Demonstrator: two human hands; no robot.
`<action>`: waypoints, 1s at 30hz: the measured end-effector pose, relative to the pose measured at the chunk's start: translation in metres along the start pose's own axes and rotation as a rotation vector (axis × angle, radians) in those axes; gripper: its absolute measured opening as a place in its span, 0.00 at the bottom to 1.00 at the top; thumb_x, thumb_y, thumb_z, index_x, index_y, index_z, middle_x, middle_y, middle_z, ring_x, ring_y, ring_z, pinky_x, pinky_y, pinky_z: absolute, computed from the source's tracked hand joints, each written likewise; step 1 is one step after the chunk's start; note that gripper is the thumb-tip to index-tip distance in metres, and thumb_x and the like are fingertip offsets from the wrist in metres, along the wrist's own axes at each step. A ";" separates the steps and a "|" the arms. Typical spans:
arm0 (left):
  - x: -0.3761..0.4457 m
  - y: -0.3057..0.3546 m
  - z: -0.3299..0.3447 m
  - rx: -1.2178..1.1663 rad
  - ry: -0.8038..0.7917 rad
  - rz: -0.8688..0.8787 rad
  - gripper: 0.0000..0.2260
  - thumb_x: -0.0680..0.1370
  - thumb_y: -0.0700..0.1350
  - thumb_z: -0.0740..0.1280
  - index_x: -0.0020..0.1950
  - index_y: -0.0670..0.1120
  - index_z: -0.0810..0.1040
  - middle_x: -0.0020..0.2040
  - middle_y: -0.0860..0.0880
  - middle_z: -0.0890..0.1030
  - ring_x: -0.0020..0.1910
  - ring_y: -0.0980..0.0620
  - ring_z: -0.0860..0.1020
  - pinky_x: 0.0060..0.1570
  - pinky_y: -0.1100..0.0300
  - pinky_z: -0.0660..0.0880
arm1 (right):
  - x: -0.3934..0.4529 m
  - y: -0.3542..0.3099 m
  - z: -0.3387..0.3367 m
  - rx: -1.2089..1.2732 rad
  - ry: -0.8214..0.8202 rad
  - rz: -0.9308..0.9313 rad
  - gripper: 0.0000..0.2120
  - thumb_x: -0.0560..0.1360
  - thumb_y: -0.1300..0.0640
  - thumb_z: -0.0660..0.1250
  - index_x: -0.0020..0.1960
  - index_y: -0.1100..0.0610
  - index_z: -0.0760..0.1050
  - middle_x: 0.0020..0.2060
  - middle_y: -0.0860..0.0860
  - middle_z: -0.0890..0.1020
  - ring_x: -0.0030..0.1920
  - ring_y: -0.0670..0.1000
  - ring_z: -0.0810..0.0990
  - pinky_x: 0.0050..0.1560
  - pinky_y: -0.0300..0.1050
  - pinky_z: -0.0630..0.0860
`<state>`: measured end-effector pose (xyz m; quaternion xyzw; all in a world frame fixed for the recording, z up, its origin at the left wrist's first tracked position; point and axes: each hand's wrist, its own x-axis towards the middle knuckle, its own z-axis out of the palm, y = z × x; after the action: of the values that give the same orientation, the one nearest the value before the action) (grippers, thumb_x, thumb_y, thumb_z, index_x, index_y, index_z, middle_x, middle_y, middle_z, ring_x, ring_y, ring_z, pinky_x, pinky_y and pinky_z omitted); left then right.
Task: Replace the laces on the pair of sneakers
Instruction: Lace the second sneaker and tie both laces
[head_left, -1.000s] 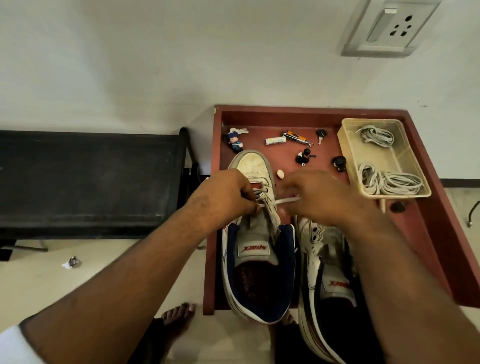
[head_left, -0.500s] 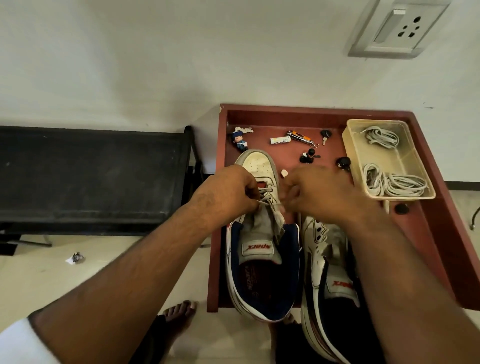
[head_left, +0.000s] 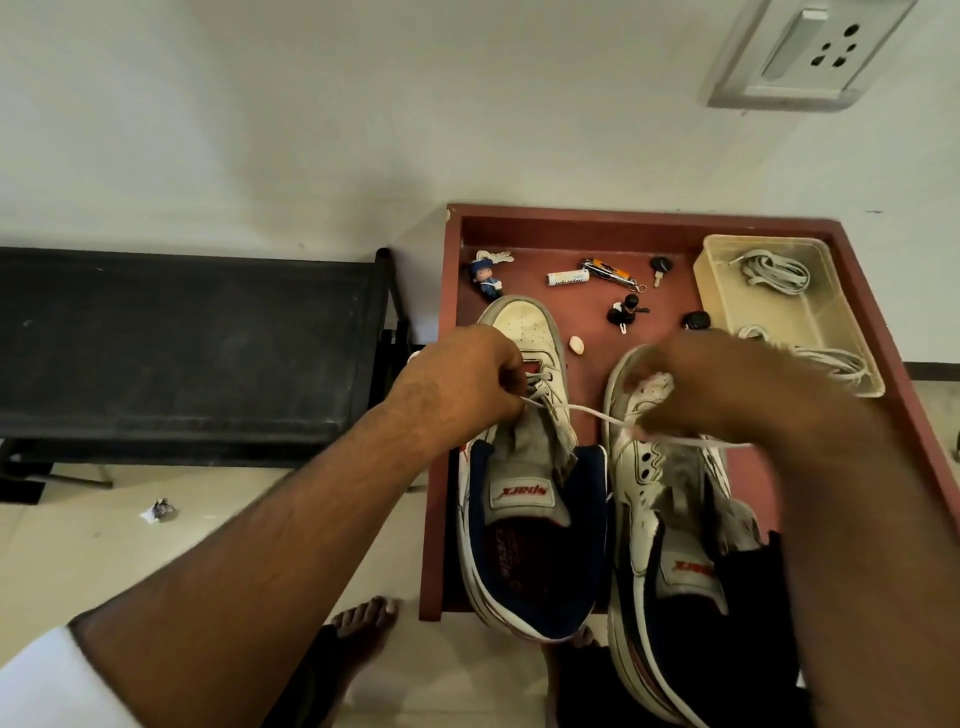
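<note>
Two white sneakers with navy lining stand side by side on a red-brown tray table (head_left: 452, 415), toes pointing away. My left hand (head_left: 462, 379) grips the lace at the left sneaker (head_left: 524, 467), over its lower eyelets. A white lace (head_left: 597, 414) runs taut from that hand across to my right hand (head_left: 737, 395), which pinches it above the right sneaker (head_left: 649, 467); its free end sticks out to the right. The right hand is motion-blurred. The right sneaker's eyelets hold no lace.
A clear plastic bin (head_left: 831, 312) at the table's back right holds coiled white laces (head_left: 774, 273). Small items lie on the table: a doll keychain (head_left: 485, 278), a battery (head_left: 567, 279), keys (head_left: 660, 267). A black bench (head_left: 182, 343) stands left. My bare foot (head_left: 363, 623) is below.
My right hand has pulled away to the right, over the right sneaker, drawing the lace out long and taut. My left hand stays at the left sneaker's eyelets.
</note>
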<state>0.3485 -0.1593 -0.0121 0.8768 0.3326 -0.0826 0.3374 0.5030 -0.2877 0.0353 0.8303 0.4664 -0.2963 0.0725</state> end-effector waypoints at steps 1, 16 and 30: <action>0.000 0.000 0.000 0.008 0.006 0.002 0.07 0.74 0.45 0.73 0.52 0.50 0.84 0.53 0.54 0.80 0.50 0.57 0.76 0.49 0.63 0.73 | 0.009 -0.015 0.011 0.003 0.083 -0.028 0.06 0.72 0.52 0.72 0.50 0.45 0.80 0.49 0.43 0.80 0.54 0.49 0.78 0.60 0.50 0.73; -0.002 -0.001 -0.004 0.035 0.040 0.065 0.09 0.73 0.44 0.74 0.52 0.51 0.83 0.52 0.56 0.71 0.49 0.59 0.70 0.46 0.64 0.68 | 0.003 0.000 0.001 0.042 0.089 0.031 0.17 0.69 0.47 0.75 0.57 0.39 0.77 0.59 0.46 0.73 0.64 0.54 0.68 0.65 0.55 0.66; -0.004 -0.010 -0.007 -0.172 0.100 -0.063 0.14 0.70 0.41 0.76 0.50 0.55 0.79 0.57 0.52 0.78 0.48 0.55 0.79 0.41 0.63 0.77 | 0.019 -0.012 0.019 0.200 0.012 -0.134 0.09 0.71 0.54 0.75 0.51 0.48 0.80 0.46 0.43 0.80 0.48 0.46 0.80 0.50 0.45 0.77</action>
<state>0.3388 -0.1514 -0.0101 0.8367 0.3821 -0.0203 0.3918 0.4920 -0.2751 0.0110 0.8022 0.4893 -0.3406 -0.0331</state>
